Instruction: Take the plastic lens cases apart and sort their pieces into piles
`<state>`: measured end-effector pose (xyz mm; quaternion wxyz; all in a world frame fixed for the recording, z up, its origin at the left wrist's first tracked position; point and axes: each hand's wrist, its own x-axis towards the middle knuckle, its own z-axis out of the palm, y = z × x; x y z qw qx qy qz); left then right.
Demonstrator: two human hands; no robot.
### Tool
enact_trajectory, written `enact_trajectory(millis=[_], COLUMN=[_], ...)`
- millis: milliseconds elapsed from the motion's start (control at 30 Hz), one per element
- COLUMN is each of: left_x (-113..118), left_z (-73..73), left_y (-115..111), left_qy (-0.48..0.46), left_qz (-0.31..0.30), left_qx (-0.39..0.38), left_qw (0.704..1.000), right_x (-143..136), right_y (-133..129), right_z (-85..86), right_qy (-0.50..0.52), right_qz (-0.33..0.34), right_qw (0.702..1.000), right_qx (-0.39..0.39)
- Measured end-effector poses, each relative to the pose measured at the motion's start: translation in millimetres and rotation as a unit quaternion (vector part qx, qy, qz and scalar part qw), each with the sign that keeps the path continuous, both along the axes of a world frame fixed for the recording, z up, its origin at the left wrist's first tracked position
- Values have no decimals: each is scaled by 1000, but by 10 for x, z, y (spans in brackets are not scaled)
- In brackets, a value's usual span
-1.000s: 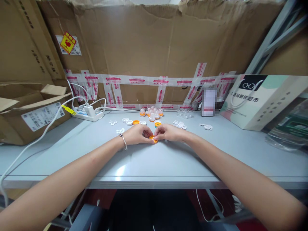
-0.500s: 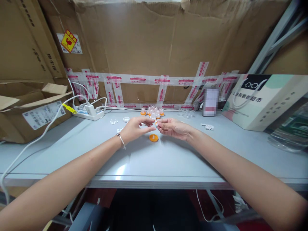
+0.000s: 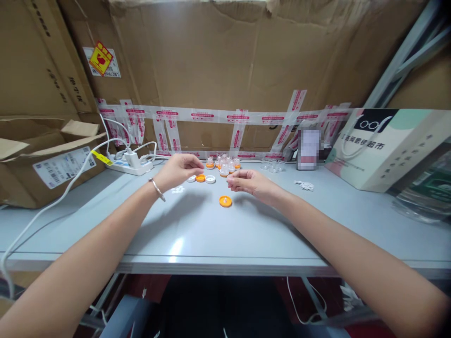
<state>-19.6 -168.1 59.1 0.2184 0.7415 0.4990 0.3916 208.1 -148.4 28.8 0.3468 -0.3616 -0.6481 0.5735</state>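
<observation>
My left hand (image 3: pixel 181 170) hovers above the left part of the parts on the table, its fingers curled together; what they hold, if anything, is hidden. Beneath and beside it lie a row of small round pieces, white and orange (image 3: pixel 200 178), with a white ring (image 3: pixel 210 179) at the right end. My right hand (image 3: pixel 243 182) is pinched closed at the centre, and anything between its fingertips is too small to name. An orange disc (image 3: pixel 225 201) with a small pale piece in its middle lies in front of it. Behind stand several clear-topped pieces with orange bases (image 3: pixel 225 165).
White small parts lie at left (image 3: pixel 178 189) and right (image 3: pixel 303 185). Clear pieces (image 3: pixel 273 165) and a phone (image 3: pixel 308 150) are at the back. A power strip (image 3: pixel 132 164), an open carton (image 3: pixel 45 159), a printed box (image 3: pixel 369 145) and a plastic bottle (image 3: pixel 426 188) flank the table.
My left hand has moved left and back, away from my right hand, and its fingers have closed. The orange and white thing at my right fingertips no longer shows. The row of round pieces is uncovered.
</observation>
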Motion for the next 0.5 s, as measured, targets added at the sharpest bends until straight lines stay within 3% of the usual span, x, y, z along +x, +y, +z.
enact_trajectory(millis=[133, 233, 333, 500], left_x=[-322, -358, -309, -287], left_z=[-6, -99, -162, -141], left_y=[122, 172, 190, 175], left_qy=[127, 215, 247, 287], left_qz=[-30, -81, -100, -63], left_qx=[-140, -198, -193, -157], left_qw=[981, 953, 944, 943], right_x=[28, 53, 85, 106], right_y=[9, -17, -22, 34], right_z=[-17, -6, -11, -93], right_qy=[-106, -204, -287, -325], right_qz=[5, 32, 54, 80], right_qw=[991, 970, 943, 923], right_qx=[81, 129, 161, 189])
